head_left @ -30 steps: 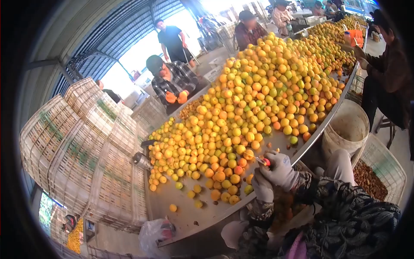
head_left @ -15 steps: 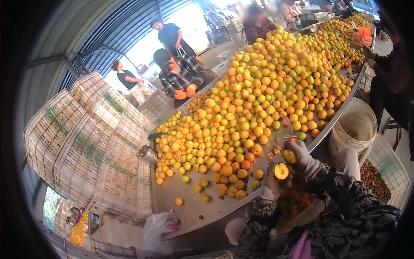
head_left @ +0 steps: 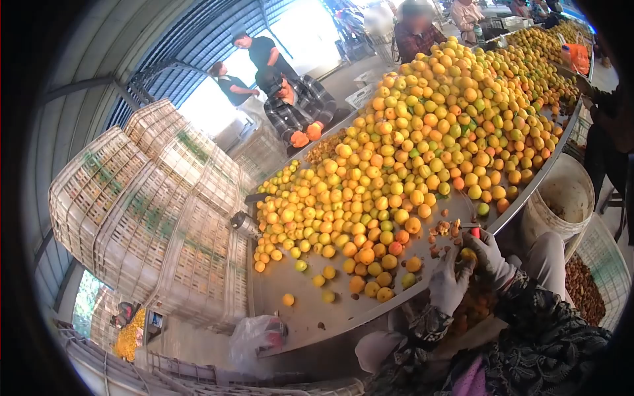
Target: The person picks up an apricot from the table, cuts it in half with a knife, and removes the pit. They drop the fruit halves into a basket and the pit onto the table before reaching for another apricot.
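Observation:
My left hand [head_left: 446,285] and my right hand [head_left: 494,262], both in grey gloves, meet at the near edge of the metal table [head_left: 310,317]. Between them sits an orange apricot [head_left: 467,255], gripped by my left fingers. My right hand also touches the fruit and holds a small knife with a red handle [head_left: 475,231]. A little heap of brown pits [head_left: 444,231] lies on the table just beyond my hands. The big pile of yellow and orange apricots [head_left: 422,132] covers the table ahead.
A white bucket [head_left: 560,197] and a mesh crate of pits [head_left: 586,285] stand at my right. Stacked white crates [head_left: 145,204] rise on the left. A plastic bag [head_left: 259,334] hangs below the table. A person in plaid [head_left: 300,109] works opposite; another person [head_left: 611,125] sits at the right.
Half a second ago my hands were apart, each with a cut apricot half. Now they are together on fruit, lower at the table's edge. More pits lie beside them.

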The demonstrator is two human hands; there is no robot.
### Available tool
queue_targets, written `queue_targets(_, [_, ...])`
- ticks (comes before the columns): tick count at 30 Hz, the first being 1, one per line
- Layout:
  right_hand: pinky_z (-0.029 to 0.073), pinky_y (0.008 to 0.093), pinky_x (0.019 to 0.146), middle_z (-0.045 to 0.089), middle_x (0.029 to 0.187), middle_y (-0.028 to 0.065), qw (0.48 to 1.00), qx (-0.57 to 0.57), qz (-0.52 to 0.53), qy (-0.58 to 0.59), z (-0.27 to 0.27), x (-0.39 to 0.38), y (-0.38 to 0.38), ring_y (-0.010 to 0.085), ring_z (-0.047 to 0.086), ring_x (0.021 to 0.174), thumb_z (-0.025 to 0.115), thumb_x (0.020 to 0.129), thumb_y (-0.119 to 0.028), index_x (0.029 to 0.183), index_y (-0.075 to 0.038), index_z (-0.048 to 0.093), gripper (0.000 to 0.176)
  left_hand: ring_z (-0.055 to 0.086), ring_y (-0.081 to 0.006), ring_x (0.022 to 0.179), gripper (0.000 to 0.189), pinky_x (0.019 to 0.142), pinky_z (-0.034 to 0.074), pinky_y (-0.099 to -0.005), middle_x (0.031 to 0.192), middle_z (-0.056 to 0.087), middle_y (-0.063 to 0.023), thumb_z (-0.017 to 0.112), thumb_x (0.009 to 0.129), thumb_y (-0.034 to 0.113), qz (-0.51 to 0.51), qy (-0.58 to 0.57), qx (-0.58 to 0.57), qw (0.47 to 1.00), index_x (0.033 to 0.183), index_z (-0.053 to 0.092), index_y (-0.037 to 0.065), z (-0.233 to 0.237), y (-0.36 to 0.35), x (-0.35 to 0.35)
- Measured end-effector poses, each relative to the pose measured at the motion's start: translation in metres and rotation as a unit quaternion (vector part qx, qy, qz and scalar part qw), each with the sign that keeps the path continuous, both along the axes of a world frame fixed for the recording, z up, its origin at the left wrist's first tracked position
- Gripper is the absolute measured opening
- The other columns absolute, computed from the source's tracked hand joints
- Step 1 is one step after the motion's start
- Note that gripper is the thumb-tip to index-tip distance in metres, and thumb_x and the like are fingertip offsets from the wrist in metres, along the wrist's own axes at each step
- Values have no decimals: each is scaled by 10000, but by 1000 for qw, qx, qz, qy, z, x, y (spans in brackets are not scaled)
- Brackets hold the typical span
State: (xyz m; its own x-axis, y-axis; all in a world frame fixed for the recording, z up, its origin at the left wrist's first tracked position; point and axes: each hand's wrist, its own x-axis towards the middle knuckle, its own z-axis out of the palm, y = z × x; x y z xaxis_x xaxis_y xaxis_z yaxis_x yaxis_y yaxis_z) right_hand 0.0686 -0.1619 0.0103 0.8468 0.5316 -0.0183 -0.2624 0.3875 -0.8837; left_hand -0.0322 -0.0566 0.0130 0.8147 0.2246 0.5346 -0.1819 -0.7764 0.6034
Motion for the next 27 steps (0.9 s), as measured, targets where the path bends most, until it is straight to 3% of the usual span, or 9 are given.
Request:
queue_targets(9, [467, 253, 672, 596, 902, 5, 931, -123, -86, -332, 5, -8, 34, 64, 532, 840, 605, 889, -150, 1084, 39, 589, 273, 553, -129, 903, 300, 789, 473, -256, 1005, 576, -44, 672, 828, 70, -26, -20, -446, 895, 1092, 534, 38, 8, 13, 10])
queue_targets(13, [356, 220, 454, 537, 631, -43, 994, -92, -32, -56, 46, -8, 52, 46, 496, 535, 605, 919, -249, 890, -44, 640, 211, 567, -250, 1052, 310, 916, 461, -324, 1114, 605, -100, 577, 842, 63, -69, -59, -644, 760, 1149, 576, 17, -3, 32, 13])
queue_targets(14, [291, 221, 391, 483, 556, -55, 996, -47, -73, -31, 54, -5, 62, 53, 432, 426, 593, 929, -267, 766, -79, 604, 250, 588, -231, 984, 262, 876, 488, -345, 1018, 618, -77, 576, 864, 53, 13, -31, -389, 921, 1124, 589, 20, 11, 30, 10])
queue_targets(15, [291, 213, 383, 479, 540, -48, 997, -32, -60, 22, 66, -3, 62, 61, 426, 408, 561, 949, -296, 686, -105, 536, 325, 580, -187, 939, 262, 775, 531, -368, 1041, 583, -23, 581, 906, 248, -62, -26, -778, 624, 1129, 576, 110, 7, 36, 13])
queue_targets(16, [292, 214, 370, 471, 516, -36, 998, -2, -44, -33, 76, -1, 61, 72, 412, 385, 531, 964, -315, 659, -112, 499, 367, 579, -185, 918, 242, 766, 531, -379, 994, 588, -43, 551, 925, 255, -71, -13, -436, 897, 1112, 569, 103, -13, 43, 13])
queue_targets(20, [304, 229, 362, 470, 500, -5, 997, 8, -81, -19, 86, 7, 80, 87, 409, 381, 552, 951, -315, 673, -84, 517, 364, 593, -200, 864, 263, 761, 532, -360, 954, 585, -83, 442, 981, 292, -151, -2, -815, 559, 1095, 551, 80, 16, 33, 17])
queue_targets(23, [301, 224, 363, 473, 512, -12, 995, 17, -93, -34, 83, 8, 85, 76, 409, 385, 581, 938, -296, 697, -75, 535, 331, 599, -212, 838, 277, 748, 522, -337, 936, 590, -79, 424, 982, 285, -97, 4, -782, 615, 1072, 542, 52, 23, 27, 18])
queue_targets(25, [292, 226, 362, 464, 517, -29, 992, 24, -85, -93, 80, 5, 89, 63, 402, 389, 601, 928, -257, 726, -64, 557, 283, 595, -202, 835, 255, 739, 505, -318, 929, 599, -71, 435, 969, 240, -68, 10, -390, 918, 1071, 535, 29, 5, 33, 17])
queue_targets(27, [376, 209, 484, 558, 656, -29, 995, 16, -60, -72, 77, 0, 86, 39, 478, 555, 645, 866, -236, 874, 10, 645, 247, 593, -188, 837, 241, 742, 498, -309, 929, 603, -68, 443, 961, 219, -37, 12, -368, 929, 1075, 534, 26, -3, 34, 17])
